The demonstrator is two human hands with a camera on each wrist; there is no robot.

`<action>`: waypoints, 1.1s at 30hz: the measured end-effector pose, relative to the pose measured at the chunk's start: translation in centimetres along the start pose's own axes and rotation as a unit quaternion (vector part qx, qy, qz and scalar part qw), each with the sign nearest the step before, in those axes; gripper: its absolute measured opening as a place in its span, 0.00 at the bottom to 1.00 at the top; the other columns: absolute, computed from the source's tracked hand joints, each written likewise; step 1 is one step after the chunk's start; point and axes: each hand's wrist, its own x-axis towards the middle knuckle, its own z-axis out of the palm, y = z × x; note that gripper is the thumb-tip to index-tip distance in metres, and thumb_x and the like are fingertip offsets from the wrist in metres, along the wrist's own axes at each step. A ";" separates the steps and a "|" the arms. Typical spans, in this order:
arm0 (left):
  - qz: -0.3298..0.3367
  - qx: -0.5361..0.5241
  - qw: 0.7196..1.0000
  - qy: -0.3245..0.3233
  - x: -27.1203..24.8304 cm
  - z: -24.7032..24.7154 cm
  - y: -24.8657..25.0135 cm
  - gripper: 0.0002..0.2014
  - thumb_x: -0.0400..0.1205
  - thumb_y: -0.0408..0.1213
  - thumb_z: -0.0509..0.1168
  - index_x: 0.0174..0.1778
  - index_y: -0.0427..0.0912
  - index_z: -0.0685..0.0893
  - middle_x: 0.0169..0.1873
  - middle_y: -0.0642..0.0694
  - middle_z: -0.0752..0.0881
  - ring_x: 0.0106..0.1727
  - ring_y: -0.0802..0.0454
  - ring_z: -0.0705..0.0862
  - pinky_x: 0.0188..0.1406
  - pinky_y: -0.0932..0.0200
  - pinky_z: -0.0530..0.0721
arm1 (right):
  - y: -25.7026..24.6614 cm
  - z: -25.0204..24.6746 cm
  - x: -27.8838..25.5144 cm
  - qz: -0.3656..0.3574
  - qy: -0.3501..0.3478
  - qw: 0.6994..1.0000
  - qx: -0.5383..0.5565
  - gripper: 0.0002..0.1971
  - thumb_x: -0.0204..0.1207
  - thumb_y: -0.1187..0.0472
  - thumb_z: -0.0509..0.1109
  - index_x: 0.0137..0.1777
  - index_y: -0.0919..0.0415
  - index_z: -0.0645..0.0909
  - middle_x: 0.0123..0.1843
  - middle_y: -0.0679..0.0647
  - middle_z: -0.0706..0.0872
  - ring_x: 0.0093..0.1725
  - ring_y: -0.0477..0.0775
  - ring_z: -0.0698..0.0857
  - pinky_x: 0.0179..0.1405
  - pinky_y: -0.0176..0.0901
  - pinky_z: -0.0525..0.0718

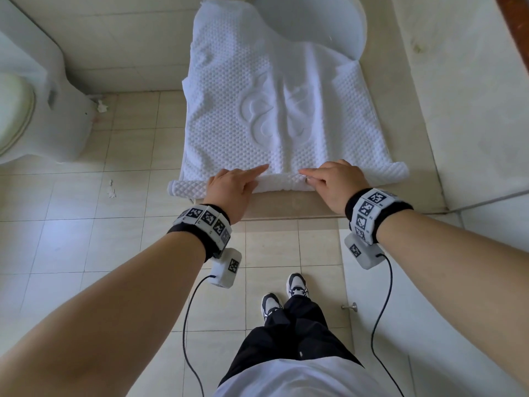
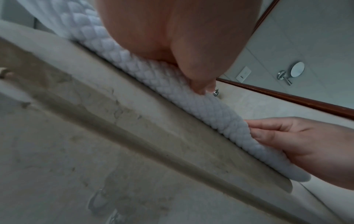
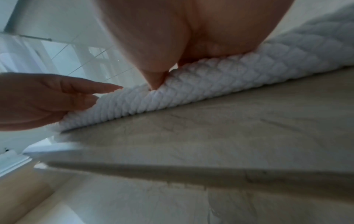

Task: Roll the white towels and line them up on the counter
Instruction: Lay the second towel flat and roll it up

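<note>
Both forearms reach out over the floor tiles to the front edge of the counter [image 1: 289,203], where a white towel [image 1: 257,90] lies spread flat, its far end draped up to the rim of the basin [image 1: 361,38]. Nearest that front edge the towel is already turned over into a thin roll [image 1: 274,181] running across its width. On the roll the left hand [image 1: 233,188] has its index finger stretched forward onto the flat cloth while the other fingers curl over the roll and the thumb presses its near side, as the left wrist view shows. Beside it, toward the middle, the right hand [image 1: 333,183] pinches the roll with curled fingers, thumb dug into the pile. Both hands sit close together at the centre, so the two ends of the roll are unguided and, in my judgement, likely to lag or cone. Doing this turn well probably means spreading the hands apart, keeping the roll parallel to the counter's front edge, tucking it snug, and smoothing the central crease [image 1: 282,121] ahead of it.
</note>
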 end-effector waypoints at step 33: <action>0.058 0.119 0.984 0.121 -1.7 2.8 0.2 0.22 0.81 0.48 0.70 0.73 0.62 0.81 0.66 0.55 0.82 0.68 0.45 0.74 0.76 0.38 0.65 | -0.9 3.6 -1.2 -0.055 0.195 0.977 -0.070 0.19 0.77 0.49 0.71 0.69 0.38 0.83 0.56 0.52 0.85 0.55 0.60 0.78 0.56 0.56 0.75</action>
